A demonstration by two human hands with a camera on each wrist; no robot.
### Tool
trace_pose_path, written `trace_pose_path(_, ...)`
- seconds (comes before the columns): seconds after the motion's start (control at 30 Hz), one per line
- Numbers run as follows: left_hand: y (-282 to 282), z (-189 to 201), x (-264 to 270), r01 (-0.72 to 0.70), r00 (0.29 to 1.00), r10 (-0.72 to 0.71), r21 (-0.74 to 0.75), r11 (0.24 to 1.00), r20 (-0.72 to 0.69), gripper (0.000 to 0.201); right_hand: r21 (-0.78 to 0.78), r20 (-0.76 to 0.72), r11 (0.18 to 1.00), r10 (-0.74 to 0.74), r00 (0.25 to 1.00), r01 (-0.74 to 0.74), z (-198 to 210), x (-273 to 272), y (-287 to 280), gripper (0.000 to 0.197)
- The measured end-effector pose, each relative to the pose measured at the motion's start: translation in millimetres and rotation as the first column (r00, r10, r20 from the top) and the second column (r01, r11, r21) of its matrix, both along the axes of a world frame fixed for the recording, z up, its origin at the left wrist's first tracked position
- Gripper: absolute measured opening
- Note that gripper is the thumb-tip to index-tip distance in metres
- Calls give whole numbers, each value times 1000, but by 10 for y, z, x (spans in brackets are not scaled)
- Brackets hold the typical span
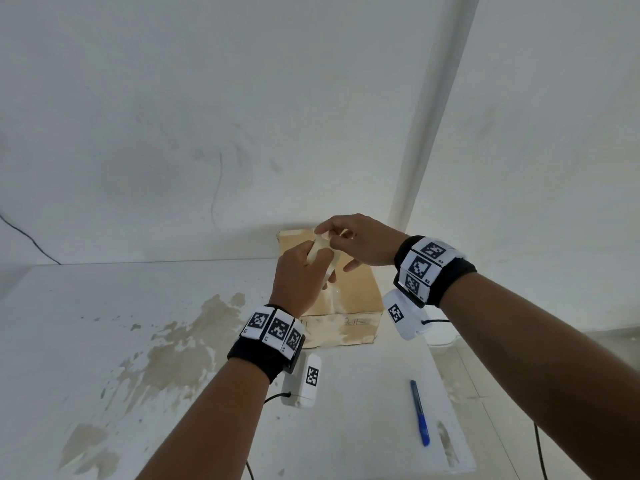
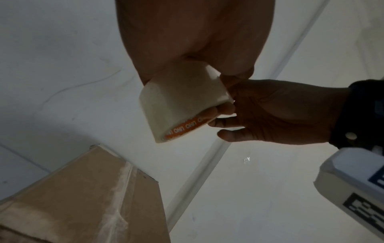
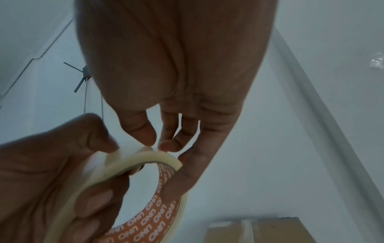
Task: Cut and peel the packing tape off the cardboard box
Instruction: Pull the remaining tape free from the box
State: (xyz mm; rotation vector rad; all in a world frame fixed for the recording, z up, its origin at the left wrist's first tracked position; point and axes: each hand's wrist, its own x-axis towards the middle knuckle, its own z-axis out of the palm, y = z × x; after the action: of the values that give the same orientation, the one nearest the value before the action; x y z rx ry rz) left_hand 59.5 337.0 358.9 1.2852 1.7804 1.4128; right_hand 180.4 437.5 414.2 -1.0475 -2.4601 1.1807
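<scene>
Left hand (image 1: 300,271) grips tape roll (image 3: 133,166); right hand (image 1: 360,242) pinches its rim above box (image 1: 349,292). Cutting not begun; next likely needs knife (image 1: 420,412).

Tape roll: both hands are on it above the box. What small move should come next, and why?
Probably peel the free end up: the right hand pinches at the tape roll's rim while the left hand grips it. The box is already taped.

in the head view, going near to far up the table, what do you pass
blue utility knife → cardboard box → tape roll, gripped by the left hand above the box, with the right hand picking at its rim → white wall
</scene>
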Motion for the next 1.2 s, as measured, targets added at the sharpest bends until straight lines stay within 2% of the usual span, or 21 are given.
trace_pose_path(0.17,22,11,-78,-30,999,31,-12,999,19,31,307,-84,951,-18,996,43,-103,-31,41,20)
trace_pose_path(0.23,21,27,-98,-23,1000,23,-11,1000,15,33,352,-71,935,-18,997,42,-95,-32,74,15)
trace_pose_path(0.43,29,81,-119,14,1000,-14,-8,1000,-10,36,317,-6,948,-10,1000,11,40,-23,158,10)
trace_pose_path(0.63,51,146,-140,41,999,-42,17,999,21,39,315,-33,949,-6,999,16,102,-33,188,7)
trace_pose_path(0.77,94,167,-179,44,999,-44,0,999,13,39,220,-53,975,-8,999,20,139,-46,216,17)
trace_pose_path(1.0,106,222,-233,23,1000,-23,10,1000,4,36,241,-69,970,-2,998,19,181,-110,220,11)
trace_pose_path(1.2,66,218,-248,33,999,-33,-3,999,-43,36,172,-37,985,31,999,-24,202,-123,203,11)
